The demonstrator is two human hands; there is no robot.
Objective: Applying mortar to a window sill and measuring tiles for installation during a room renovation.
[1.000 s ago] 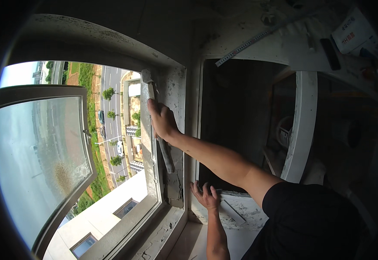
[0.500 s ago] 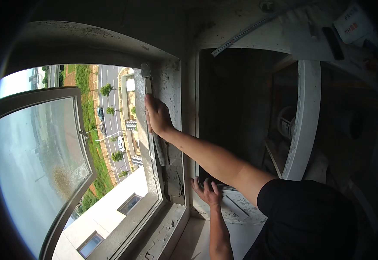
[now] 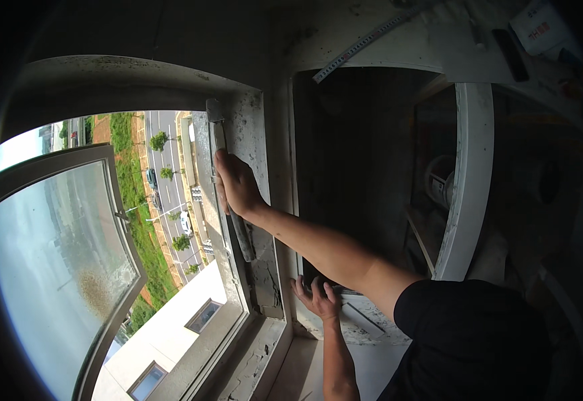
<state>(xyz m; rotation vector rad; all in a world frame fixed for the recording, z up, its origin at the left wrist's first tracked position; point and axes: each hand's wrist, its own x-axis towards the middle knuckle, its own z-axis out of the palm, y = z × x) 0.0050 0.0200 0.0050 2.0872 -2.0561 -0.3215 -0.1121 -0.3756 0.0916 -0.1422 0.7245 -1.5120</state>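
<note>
A long, narrow grey tool [image 3: 243, 242] is gripped in the right hand [image 3: 239, 186], around which the fingers are closed, with the back of the hand shown. By this grip the tool is kept nearly upright along the window frame [image 3: 238, 281], in front of the rough grey reveal [image 3: 251, 137] on its right; its pale head is pointed toward the far end, its darker end toward the near one (whether the reveal is touched cannot be told). The right arm [image 3: 335, 254] is stretched almost straight from the black sleeve [image 3: 431, 301] at the near right, slanting far and left across the dark opening, with the wrist slightly bent.

The left hand [image 3: 319, 304] is placed lower, at the near left corner of the opening. Its fingers are spread and loosely bent, nothing is held in it, and the left forearm [image 3: 338, 361] is raised steeply from the near edge (how firmly the ledge is pressed cannot be told).

To the left, the glass sash [image 3: 57, 234] is swung outward, and a road [image 3: 164, 157] is seen far below. At the far right, a tape measure [image 3: 355, 50] is laid out beside the opening, and a white post [image 3: 470, 167] is seen nearer.
</note>
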